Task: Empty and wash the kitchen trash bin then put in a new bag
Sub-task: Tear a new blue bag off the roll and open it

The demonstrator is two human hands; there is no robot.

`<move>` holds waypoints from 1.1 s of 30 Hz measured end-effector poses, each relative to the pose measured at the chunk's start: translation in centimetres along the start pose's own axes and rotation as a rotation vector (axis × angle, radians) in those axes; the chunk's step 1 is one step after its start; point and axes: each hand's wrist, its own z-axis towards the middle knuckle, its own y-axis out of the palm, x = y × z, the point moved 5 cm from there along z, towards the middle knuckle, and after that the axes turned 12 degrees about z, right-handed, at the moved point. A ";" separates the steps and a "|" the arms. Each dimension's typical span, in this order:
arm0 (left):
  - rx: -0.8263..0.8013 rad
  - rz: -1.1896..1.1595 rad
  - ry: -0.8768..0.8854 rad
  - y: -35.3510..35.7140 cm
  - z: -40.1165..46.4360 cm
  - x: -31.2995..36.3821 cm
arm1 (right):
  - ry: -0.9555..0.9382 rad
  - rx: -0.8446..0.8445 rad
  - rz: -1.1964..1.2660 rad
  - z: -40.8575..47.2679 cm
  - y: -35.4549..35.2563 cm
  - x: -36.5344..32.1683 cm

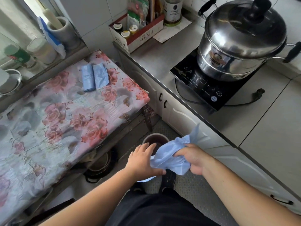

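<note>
Right hand (pixel 193 158) grips the crumpled pale-blue plastic bag (pixel 171 156); left hand (pixel 143 160), fingers straight, spreads it. Next: open it over the round dark bin (pixel 155 139) just beyond both hands.

Soft daylight from the upper left — glare on the steel pot (pixel 244 41), edges bowed.

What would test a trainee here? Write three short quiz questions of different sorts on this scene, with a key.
1. True or false: the trash bin on the floor already has a bag fitted.
2. Which hand grips the crumpled blue bag: A left, B right?
3. Fill in: the spare blue bags lie on the ____ tablecloth.

Key: 1 false. 2 B; the right hand grips it, the left hand touches it with straight fingers. 3 floral.
</note>
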 end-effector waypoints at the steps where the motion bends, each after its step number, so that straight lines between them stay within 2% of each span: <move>1: -0.014 -0.044 0.012 -0.2 0.4 0.6 | -0.006 -0.027 -0.001 -0.1 0.6 -0.1; 6: -0.102 -0.385 0.038 -0.9 0.7 1.4 | -0.111 0.011 -0.057 0.0 1.8 -1.0; 8: -0.125 -0.589 0.016 -0.9 0.4 1.0 | -0.180 0.047 -0.091 0.1 1.6 -1.6; 12: -0.098 -0.964 -0.133 -1.0 -0.1 -0.1 | -0.224 0.106 -0.086 0.1 1.1 -2.2; 17: -0.038 -1.380 -0.370 -0.8 0.1 -1.0 | -0.087 0.139 0.122 0.0 1.9 -0.8; 19: -0.003 -1.447 -0.435 -0.7 0.1 -1.0 | -0.062 0.176 0.269 -0.7 2.9 -0.3; 22: 0.090 -1.407 -0.500 -0.5 0.1 -1.1 | -0.031 0.194 0.420 -1.5 4.6 0.8; 26: 0.070 -1.387 -0.478 0.0 -0.4 0.0 | 0.059 0.087 0.288 -2.4 7.3 2.1; 30: -0.018 -1.526 -0.447 0.7 -0.8 0.2 | 0.035 0.139 0.338 -2.0 7.1 1.9; 33: 0.017 -1.553 -0.512 0.8 -0.9 -1.5 | 0.030 0.184 0.398 -1.7 6.1 1.3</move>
